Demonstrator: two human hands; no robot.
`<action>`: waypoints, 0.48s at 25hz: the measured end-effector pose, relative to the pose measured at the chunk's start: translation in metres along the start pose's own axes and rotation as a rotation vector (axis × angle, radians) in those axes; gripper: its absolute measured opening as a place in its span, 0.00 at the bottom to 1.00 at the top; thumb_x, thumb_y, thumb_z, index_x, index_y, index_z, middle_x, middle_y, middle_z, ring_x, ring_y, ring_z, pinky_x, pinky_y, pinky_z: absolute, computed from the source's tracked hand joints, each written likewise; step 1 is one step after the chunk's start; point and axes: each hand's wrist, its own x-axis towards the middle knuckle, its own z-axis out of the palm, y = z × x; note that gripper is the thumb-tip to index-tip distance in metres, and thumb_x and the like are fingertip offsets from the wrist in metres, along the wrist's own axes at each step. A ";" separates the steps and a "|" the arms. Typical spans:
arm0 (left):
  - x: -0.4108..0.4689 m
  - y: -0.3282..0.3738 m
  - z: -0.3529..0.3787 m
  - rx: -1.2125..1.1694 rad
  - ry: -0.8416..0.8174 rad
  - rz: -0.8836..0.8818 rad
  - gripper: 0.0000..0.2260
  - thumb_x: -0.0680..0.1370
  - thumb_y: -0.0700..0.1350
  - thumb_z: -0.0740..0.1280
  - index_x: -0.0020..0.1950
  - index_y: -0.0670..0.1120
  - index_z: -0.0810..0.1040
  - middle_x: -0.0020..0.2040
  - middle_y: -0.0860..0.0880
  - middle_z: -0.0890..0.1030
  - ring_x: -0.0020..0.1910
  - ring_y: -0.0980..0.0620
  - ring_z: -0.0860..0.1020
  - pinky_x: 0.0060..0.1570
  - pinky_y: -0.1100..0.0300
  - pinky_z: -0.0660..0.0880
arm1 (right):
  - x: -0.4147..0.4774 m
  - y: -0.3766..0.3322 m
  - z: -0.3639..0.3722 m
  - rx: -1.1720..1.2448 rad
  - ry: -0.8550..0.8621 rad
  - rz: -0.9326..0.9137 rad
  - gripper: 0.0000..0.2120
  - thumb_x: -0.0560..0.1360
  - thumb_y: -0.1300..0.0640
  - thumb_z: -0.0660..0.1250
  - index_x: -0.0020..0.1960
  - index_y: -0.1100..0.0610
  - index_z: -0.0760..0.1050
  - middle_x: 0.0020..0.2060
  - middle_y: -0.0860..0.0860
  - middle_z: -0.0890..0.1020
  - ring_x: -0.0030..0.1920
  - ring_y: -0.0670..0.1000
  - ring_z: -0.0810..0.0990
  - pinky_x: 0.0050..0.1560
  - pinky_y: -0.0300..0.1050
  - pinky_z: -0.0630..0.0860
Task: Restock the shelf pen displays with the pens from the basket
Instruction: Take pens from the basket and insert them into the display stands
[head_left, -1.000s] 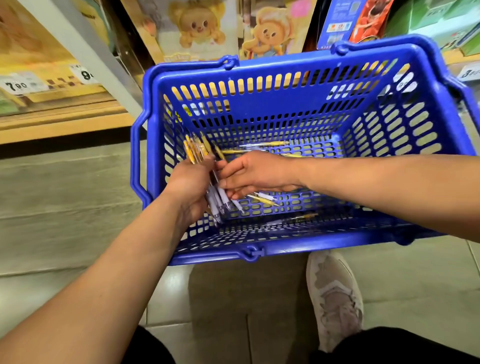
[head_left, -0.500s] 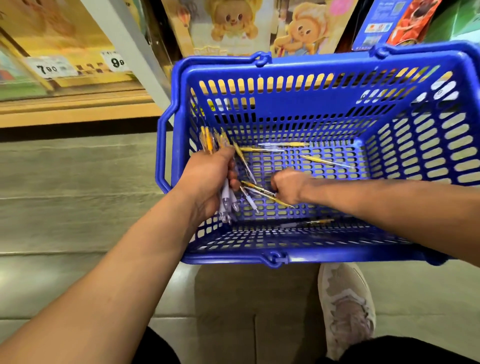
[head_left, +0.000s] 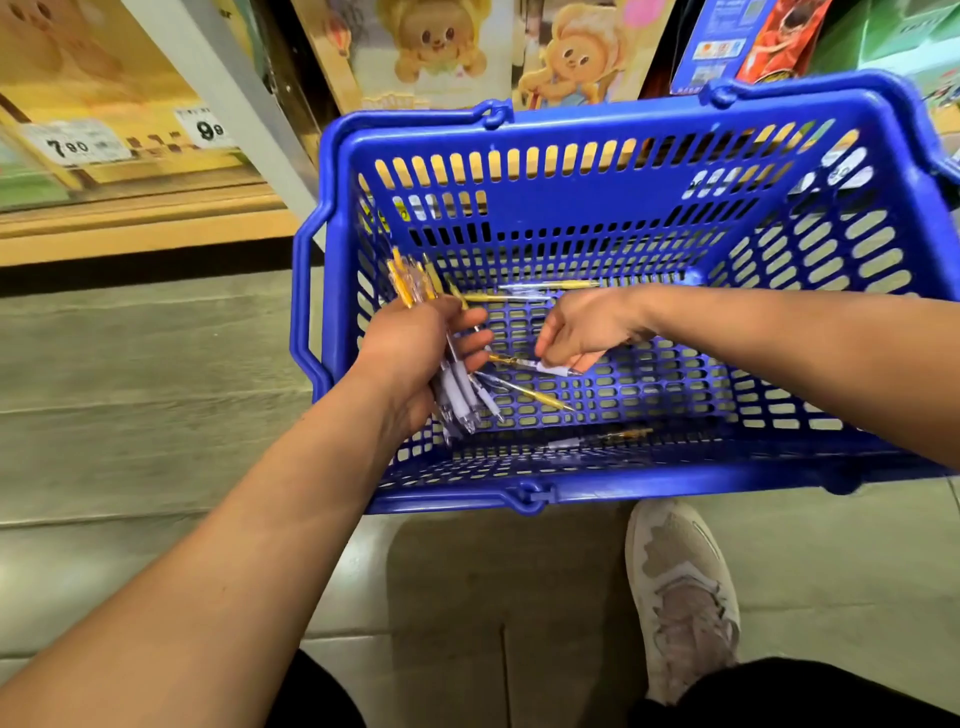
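A blue plastic basket (head_left: 597, 176) stands on the floor in front of me. Inside it, at the left, my left hand (head_left: 410, 358) grips a bundle of several yellow-and-white pens (head_left: 415, 280), yellow ends pointing up. My right hand (head_left: 587, 327) reaches in from the right and pinches one pen (head_left: 530, 364) just above the basket floor, close to my left thumb. A few loose pens lie on the basket floor: two near the far wall (head_left: 545, 286), one slanted in the middle (head_left: 535, 395), one by the near wall (head_left: 602, 439).
Shelves with price tags (head_left: 78, 145) rise at the back left. Boxes with cartoon figures (head_left: 441, 47) stand behind the basket. A grey upright post (head_left: 228, 104) runs beside them. My shoe (head_left: 680, 587) rests on the tiled floor just below the basket.
My right hand has lifted from the basket floor with one pen pinched and moved toward my left hand. The left hand keeps its bundle. The view shifted slightly.
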 end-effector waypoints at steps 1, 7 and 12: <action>0.001 -0.002 0.000 0.012 0.015 -0.011 0.10 0.84 0.40 0.62 0.65 0.39 0.74 0.50 0.43 0.86 0.41 0.49 0.85 0.38 0.55 0.85 | -0.003 0.000 -0.001 0.099 0.008 -0.021 0.08 0.76 0.61 0.71 0.55 0.59 0.82 0.43 0.56 0.81 0.43 0.50 0.82 0.52 0.45 0.84; 0.003 -0.004 0.001 0.008 0.099 -0.012 0.07 0.84 0.37 0.60 0.56 0.39 0.77 0.47 0.43 0.84 0.39 0.48 0.84 0.43 0.47 0.84 | -0.030 -0.033 0.017 0.634 -0.027 -0.316 0.07 0.75 0.59 0.74 0.53 0.53 0.86 0.48 0.56 0.87 0.44 0.48 0.86 0.47 0.38 0.82; -0.001 0.000 0.002 -0.033 0.036 0.004 0.12 0.85 0.41 0.60 0.63 0.35 0.76 0.51 0.37 0.84 0.42 0.41 0.85 0.44 0.43 0.84 | -0.034 -0.058 0.047 0.656 0.098 -0.480 0.10 0.75 0.64 0.74 0.55 0.55 0.84 0.50 0.45 0.87 0.47 0.51 0.87 0.50 0.44 0.83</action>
